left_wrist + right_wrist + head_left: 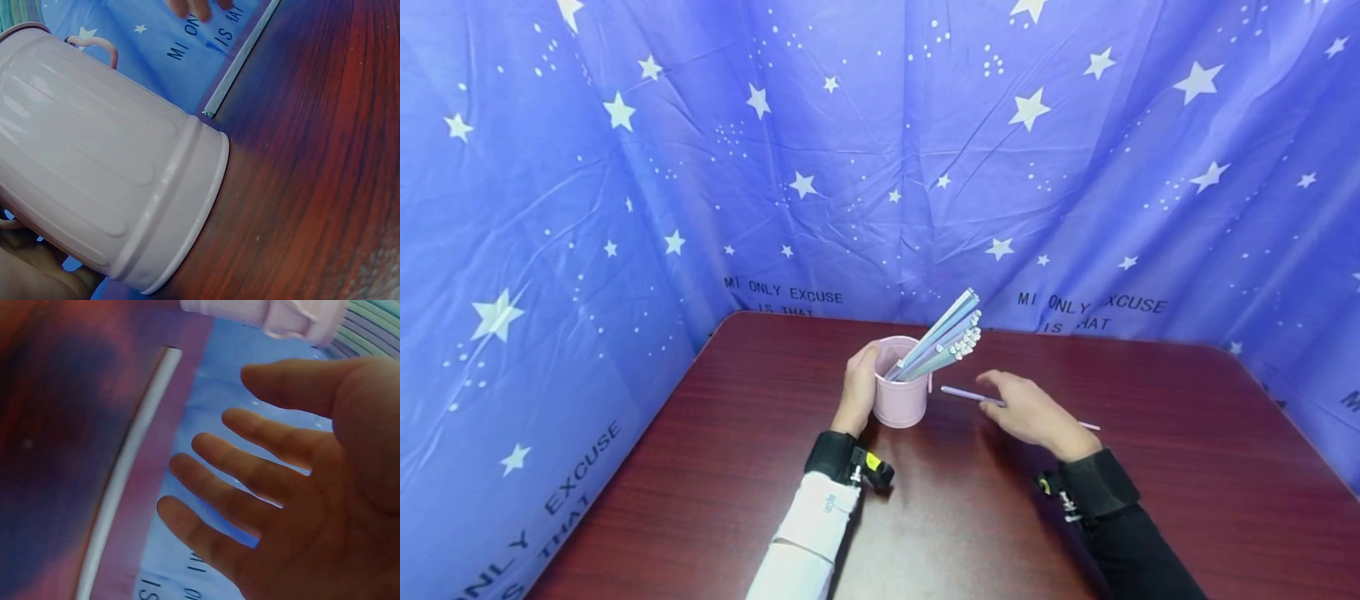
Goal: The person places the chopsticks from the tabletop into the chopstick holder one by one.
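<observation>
A small pink pail (901, 406) with side handles stands upright on the table. Thin sticks (936, 343) in pale green, blue and purple lean out of it to the right; they look like straws. My left hand (854, 393) grips the pail's left side, its fingers mostly hidden behind it. A single pale purple stick (962, 393) lies on the table right of the pail. Above this stick is my right hand (1033, 412), hiding its middle part. In the right wrist view the fingers (231, 469) are spread and hold nothing, apart from the stick.
The dark red wooden table (715, 467) reaches back to a blue curtain (880, 150) with white stars and lettering. More curtain hangs along the left and right sides. Each wrist wears a black band with a small camera.
</observation>
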